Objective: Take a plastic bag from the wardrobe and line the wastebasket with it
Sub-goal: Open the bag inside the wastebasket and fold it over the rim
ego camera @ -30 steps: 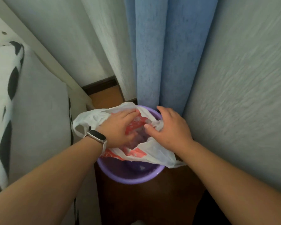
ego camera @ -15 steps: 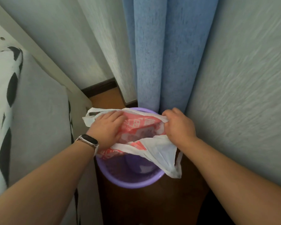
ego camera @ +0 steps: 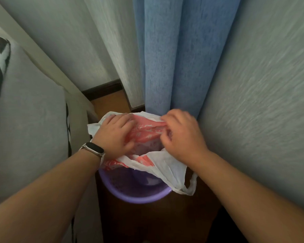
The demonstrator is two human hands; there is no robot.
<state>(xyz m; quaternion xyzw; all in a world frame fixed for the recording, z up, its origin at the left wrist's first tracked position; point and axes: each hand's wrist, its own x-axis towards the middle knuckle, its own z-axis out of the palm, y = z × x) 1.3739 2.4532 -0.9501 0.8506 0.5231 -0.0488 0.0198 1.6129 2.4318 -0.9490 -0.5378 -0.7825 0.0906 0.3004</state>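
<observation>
We note both forearms bare, reaching forward and down. Our left hand [ego camera: 115, 135] and right hand [ego camera: 182, 137] lie knuckles up, near each other, fingers curled, each gripping the plastic bag [ego camera: 168, 165].

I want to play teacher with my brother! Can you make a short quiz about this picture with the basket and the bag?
1. True or false: the bag already covers the whole rim of the basket.
2. What hangs behind the basket? A) blue curtain B) green towel C) ladder
3. Fill in: the left hand and right hand both hold the ____.
Key: 1 false, the near rim is bare; 2 A; 3 bag.
</observation>
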